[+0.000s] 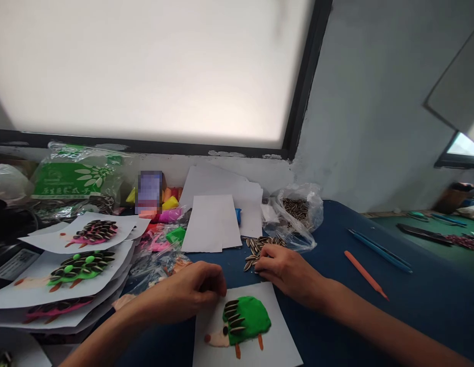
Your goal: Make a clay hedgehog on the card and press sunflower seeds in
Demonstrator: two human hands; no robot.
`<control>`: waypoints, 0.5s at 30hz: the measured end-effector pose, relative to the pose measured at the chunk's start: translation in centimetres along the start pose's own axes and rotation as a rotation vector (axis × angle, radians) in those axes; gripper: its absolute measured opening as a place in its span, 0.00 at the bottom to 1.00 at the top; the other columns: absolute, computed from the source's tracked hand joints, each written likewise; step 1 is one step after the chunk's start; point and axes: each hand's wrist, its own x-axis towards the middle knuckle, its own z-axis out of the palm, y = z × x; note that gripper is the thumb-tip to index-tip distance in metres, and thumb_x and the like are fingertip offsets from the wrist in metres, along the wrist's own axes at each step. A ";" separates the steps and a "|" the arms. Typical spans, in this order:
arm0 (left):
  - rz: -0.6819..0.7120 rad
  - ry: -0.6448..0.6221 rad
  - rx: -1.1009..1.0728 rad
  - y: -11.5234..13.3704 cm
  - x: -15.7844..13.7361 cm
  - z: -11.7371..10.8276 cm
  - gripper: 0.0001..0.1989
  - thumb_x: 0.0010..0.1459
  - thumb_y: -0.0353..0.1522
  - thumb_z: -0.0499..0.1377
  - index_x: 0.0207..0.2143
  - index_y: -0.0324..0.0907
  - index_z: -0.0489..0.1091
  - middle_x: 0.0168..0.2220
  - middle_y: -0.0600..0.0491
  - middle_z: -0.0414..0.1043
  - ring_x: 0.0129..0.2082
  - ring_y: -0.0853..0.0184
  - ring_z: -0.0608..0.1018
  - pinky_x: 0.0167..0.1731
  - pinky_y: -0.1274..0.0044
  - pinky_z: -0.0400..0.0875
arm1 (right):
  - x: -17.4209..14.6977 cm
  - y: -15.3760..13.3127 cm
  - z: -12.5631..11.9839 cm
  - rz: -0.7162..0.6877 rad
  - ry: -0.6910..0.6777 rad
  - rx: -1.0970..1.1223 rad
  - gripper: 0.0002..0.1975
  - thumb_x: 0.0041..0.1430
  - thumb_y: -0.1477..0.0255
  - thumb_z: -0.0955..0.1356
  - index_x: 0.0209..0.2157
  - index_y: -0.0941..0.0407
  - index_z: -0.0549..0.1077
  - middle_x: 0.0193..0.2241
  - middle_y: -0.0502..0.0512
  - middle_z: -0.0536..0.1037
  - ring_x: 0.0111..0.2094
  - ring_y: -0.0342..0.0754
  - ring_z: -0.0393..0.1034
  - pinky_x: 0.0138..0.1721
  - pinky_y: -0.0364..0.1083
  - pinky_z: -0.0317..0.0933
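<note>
A white paper card (282, 346) lies in front of me, bearing a green clay hedgehog (255, 316) with a pale snout and brown legs. A row of striped sunflower seeds stands along the green body's left side. At the card's upper left corner is my left hand (198, 290), its fingers curled in; whatever they hold is hidden. Just beyond the card my right hand (280, 267) pinches at the near edge of a loose pile of sunflower seeds (254, 247). Its fingertips are among the seeds and partly hidden.
Finished hedgehog cards (118, 244) are stacked on the left. Behind them are a green seed packet (68, 178) and colourful clay packs (170, 214). Blank white papers (208, 221) and a plastic bag of seeds (298, 211) stand near the wall. An orange pen (365, 272) and blue pens (380, 250) lie right.
</note>
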 end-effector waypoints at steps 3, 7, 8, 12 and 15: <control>0.017 -0.008 -0.005 -0.1 -0.1 -0.2 0.09 0.48 0.27 0.54 0.32 0.42 0.71 0.28 0.58 0.69 0.28 0.68 0.69 0.26 0.79 0.60 | 0.1 0.3 0.9 -0.008 0.018 -0.018 0.08 0.62 0.85 0.65 0.35 0.61 0.75 0.34 0.57 0.74 0.35 0.48 0.69 0.36 0.45 0.64; 0.028 -0.039 -0.025 -0.3 -0.2 -0.4 0.14 0.44 0.24 0.53 0.34 0.42 0.72 0.32 0.57 0.73 0.30 0.67 0.71 0.27 0.79 0.62 | 0.1 0.6 0.9 0.001 0.041 0.003 0.09 0.64 0.85 0.62 0.36 0.62 0.72 0.35 0.58 0.73 0.35 0.49 0.68 0.37 0.47 0.65; 0.028 -0.043 -0.021 -0.3 -0.2 -0.4 0.14 0.44 0.24 0.53 0.34 0.42 0.72 0.32 0.57 0.73 0.30 0.68 0.71 0.27 0.80 0.62 | 0.1 0.5 0.5 0.008 0.049 0.011 0.09 0.64 0.85 0.62 0.37 0.61 0.71 0.36 0.58 0.73 0.35 0.49 0.68 0.36 0.47 0.65; 0.031 -0.062 0.007 -0.3 -0.4 -0.6 0.14 0.45 0.25 0.54 0.35 0.43 0.72 0.32 0.57 0.72 0.31 0.67 0.72 0.27 0.79 0.63 | -0.3 -1.3 -1.3 0.042 0.064 0.162 0.07 0.66 0.82 0.62 0.39 0.60 0.69 0.35 0.55 0.74 0.33 0.46 0.69 0.32 0.43 0.63; 0.024 -0.060 0.033 -0.1 -0.6 -0.7 0.14 0.44 0.26 0.58 0.36 0.44 0.72 0.33 0.58 0.72 0.33 0.66 0.73 0.30 0.78 0.65 | -1.0 -4.0 -2.4 0.012 0.042 0.297 0.06 0.63 0.82 0.65 0.35 0.58 0.71 0.32 0.52 0.75 0.32 0.45 0.69 0.34 0.42 0.62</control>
